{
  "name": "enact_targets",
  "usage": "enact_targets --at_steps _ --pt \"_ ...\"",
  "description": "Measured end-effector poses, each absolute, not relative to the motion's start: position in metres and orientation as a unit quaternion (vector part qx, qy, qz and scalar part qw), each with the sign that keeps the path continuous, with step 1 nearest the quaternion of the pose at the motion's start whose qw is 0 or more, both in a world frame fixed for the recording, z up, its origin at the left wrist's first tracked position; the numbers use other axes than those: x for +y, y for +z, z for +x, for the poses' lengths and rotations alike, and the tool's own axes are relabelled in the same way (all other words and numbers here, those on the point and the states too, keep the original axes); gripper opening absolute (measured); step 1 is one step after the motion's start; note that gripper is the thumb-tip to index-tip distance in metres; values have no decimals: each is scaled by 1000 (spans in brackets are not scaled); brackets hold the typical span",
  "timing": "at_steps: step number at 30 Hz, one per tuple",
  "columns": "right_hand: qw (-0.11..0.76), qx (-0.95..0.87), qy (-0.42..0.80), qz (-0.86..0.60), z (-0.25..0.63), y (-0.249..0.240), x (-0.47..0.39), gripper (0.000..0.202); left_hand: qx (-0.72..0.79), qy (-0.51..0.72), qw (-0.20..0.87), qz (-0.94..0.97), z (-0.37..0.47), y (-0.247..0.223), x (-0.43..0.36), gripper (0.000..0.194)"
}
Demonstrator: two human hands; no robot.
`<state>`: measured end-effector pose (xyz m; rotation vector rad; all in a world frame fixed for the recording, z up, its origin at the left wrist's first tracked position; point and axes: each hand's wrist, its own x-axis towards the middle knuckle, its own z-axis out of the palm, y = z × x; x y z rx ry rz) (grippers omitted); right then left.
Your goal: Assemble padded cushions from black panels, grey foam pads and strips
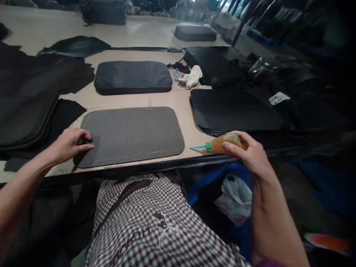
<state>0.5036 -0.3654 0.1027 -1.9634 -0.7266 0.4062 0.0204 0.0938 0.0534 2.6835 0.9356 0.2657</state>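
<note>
A grey rounded panel (130, 135) lies flat at the table's front edge. Over its left end is my left hand (75, 142), thumb and fingers curled round a small dark tool whose thin end points down toward the edge. To the right of the panel, my right hand (247, 150) is closed around a squeeze bottle (222, 143) of amber liquid. The bottle is tilted almost level, its green nozzle pointing left, close to the panel's right end but apart from it.
Behind the panel sits a stack of dark rounded panels (133, 77), with a white cloth bundle (194, 77) beside it. More black panels (230, 111) lie to the right, and dark sheets (25, 115) to the left. A plastic bag (235, 198) is below the table edge.
</note>
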Motion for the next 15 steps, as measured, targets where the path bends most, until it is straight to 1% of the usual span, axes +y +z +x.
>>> enact_targets --at_steps 3,5,7,9,11,13,15 --pt "564 -240 140 -777 506 94 -371 54 314 78 91 942 41 70 77 48" --pt "621 -218 123 -743 501 86 -360 56 296 116 106 942 68 81 56 49" --pt "651 -209 110 -721 495 77 -337 60 249 130 132 951 102 86 33 56" --pt "653 -216 104 -718 490 67 -309 65 199 111 121 966 137 83 14 67" --pt "641 -236 101 -724 488 57 -283 70 168 73 81 980 165 74 2 73" --pt "612 -267 78 -740 490 48 -265 72 164 34 45 985 183 63 -3 71" --pt "569 -303 37 -763 494 42 -260 70 171 5 27 985 191 53 -4 69"
